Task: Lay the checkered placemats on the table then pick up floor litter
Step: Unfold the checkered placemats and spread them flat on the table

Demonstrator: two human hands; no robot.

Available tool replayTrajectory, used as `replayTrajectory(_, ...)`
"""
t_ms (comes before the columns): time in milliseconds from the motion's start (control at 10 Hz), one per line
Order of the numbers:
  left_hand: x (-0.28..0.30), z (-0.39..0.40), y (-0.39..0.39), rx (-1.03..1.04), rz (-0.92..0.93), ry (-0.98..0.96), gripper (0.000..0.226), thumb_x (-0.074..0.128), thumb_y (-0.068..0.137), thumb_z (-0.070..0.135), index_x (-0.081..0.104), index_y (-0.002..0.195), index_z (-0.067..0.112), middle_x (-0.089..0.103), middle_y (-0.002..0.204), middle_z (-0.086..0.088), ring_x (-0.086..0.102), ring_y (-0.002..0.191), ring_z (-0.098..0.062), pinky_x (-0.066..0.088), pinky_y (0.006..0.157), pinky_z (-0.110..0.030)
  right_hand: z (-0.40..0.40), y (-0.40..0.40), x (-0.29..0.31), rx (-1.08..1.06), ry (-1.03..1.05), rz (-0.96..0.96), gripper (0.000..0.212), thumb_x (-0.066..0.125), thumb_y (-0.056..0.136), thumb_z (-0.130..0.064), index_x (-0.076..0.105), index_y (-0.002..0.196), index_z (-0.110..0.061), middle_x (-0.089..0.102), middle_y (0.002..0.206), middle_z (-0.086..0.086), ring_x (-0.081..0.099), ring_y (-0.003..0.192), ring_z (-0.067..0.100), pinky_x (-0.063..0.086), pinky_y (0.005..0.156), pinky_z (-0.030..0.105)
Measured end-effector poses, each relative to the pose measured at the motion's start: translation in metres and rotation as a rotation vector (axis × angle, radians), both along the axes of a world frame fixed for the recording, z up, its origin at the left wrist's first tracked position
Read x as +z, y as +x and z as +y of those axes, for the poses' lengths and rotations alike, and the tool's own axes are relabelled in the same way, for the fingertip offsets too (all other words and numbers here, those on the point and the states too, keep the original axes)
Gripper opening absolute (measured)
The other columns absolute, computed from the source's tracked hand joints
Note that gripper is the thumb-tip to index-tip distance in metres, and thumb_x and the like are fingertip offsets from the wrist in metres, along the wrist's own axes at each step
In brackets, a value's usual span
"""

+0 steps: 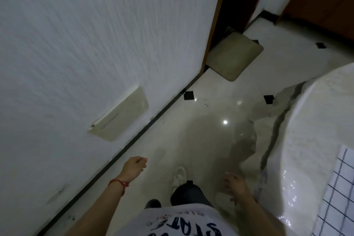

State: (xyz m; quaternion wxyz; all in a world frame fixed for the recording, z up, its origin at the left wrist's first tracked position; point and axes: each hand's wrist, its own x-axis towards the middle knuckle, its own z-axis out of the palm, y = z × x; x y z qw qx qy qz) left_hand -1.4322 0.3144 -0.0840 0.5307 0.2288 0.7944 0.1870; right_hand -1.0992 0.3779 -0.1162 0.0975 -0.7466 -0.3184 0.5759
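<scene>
L hand [136, 166] loosely curled, empty; R hand [235, 184] relaxed, holds nothing (blurry), near table [314, 120] w/ checkered placemat [339, 193].

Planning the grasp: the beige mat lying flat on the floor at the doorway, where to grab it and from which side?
Take the beige mat by its near rounded corner, coming from the open tiled floor. It lies flat, so only an edge can be pinched. Its far end sits in the doorway beside the door frame, which likely blocks that side.
</scene>
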Motion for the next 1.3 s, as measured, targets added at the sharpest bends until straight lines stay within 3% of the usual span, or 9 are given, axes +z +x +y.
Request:
replayTrajectory(100,0.000,0.046,-0.012,0.011,-0.002,-0.069,0.020,0.048,0.093,0.022,0.061,0.092,0.006,0.058,0.097,-0.012,0.054,0.087,-0.023,0.041,0.062,-0.023,0.028,-0.017,-0.004,-0.023,-0.060,-0.045,0.032,0.040,0.096,-0.007,0.049,0.116,0.016,0.055,0.114,0.037,0.054,0.086,0.042,0.038,0.056,0.032)
replayTrajectory(200,0.000,0.095,-0.023,0.015,0.012,-0.077,0.016,0.047,0.093,0.019,0.056,0.084,0.009,0.057,0.094,-0.012,0.052,0.086,-0.023,0.039,0.059,-0.020,0.070,-0.033,0.004,-0.087,-0.113,0.036,0.033,0.042,0.096,-0.011,0.053,0.113,0.016,0.058,0.087,0.018,0.054,0.075,0.031,0.039,0.057,0.031)
replayTrajectory(300,-0.005,0.145,-0.037,0.002,0.026,-0.091,0.019,0.048,0.092,0.019,0.058,0.097,0.004,0.060,0.092,-0.014,0.053,0.079,-0.023,0.039,0.060,-0.023,0.135,-0.036,0.016,-0.112,-0.020,0.043,0.024,0.042,0.095,-0.010,0.060,0.099,0.006,0.056,0.078,0.010,0.051,0.062,0.018,0.037,0.055,0.028)
replayTrajectory(400,-0.016,0.202,-0.052,-0.025,0.024,-0.133,0.020,0.051,0.090,0.019,0.062,0.089,0.003,0.062,0.085,-0.013,0.054,0.068,-0.020,0.039,0.058,-0.024,0.209,-0.036,0.016,-0.249,0.046,0.080,0.024,0.042,0.095,-0.006,0.054,0.075,-0.009,0.049,0.067,0.007,0.051,0.050,0.011,0.037,0.044,0.020)
replayTrajectory(500,-0.019,0.263,-0.061,-0.072,0.018,-0.149,0.016,0.051,0.091,0.018,0.060,0.084,0.006,0.061,0.085,-0.013,0.054,0.070,-0.022,0.039,0.059,-0.024,0.267,-0.030,0.011,-0.315,0.079,0.062,0.021,0.041,0.094,-0.004,0.055,0.078,-0.006,0.048,0.064,0.006,0.050,0.041,0.007,0.031,0.035,0.013)
replayTrajectory(700,-0.015,0.427,-0.059,-0.223,-0.013,-0.134,0.030,0.050,0.091,0.014,0.052,0.062,0.018,0.058,0.074,-0.008,0.051,0.070,-0.020,0.038,0.064,-0.027,0.350,-0.017,0.007,-0.445,0.006,0.024,0.019,0.046,0.093,-0.012,0.053,0.077,-0.019,0.056,0.074,0.004,0.054,0.065,0.018,0.046,0.064,0.030)
replayTrajectory(1000,0.004,0.676,0.052,-0.518,-0.100,-0.057,0.020,0.047,0.093,0.021,0.056,0.075,0.018,0.059,0.081,-0.003,0.054,0.072,-0.014,0.042,0.062,-0.020,0.421,0.030,-0.019,-0.755,-0.101,0.041,0.018,0.043,0.095,-0.011,0.053,0.085,-0.001,0.054,0.073,0.010,0.052,0.060,0.024,0.035,0.054,0.029)
replayTrajectory(1100,-0.002,0.748,0.095,-0.577,-0.091,-0.037,0.021,0.048,0.092,0.023,0.061,0.097,0.007,0.060,0.093,-0.009,0.055,0.079,-0.018,0.041,0.064,-0.022,0.467,0.055,-0.027,-0.802,-0.082,0.061,0.014,0.040,0.095,-0.009,0.050,0.093,0.000,0.052,0.070,0.010,0.053,0.051,0.022,0.036,0.047,0.025)
replayTrajectory(1300,-0.007,0.837,0.159,-0.644,-0.018,-0.084,0.030,0.046,0.093,0.022,0.057,0.113,0.001,0.059,0.099,-0.013,0.054,0.081,-0.022,0.039,0.062,-0.021,0.582,0.121,-0.012,-0.842,0.021,0.052,0.022,0.044,0.095,-0.016,0.055,0.083,-0.003,0.053,0.070,0.012,0.052,0.053,0.021,0.035,0.049,0.025)
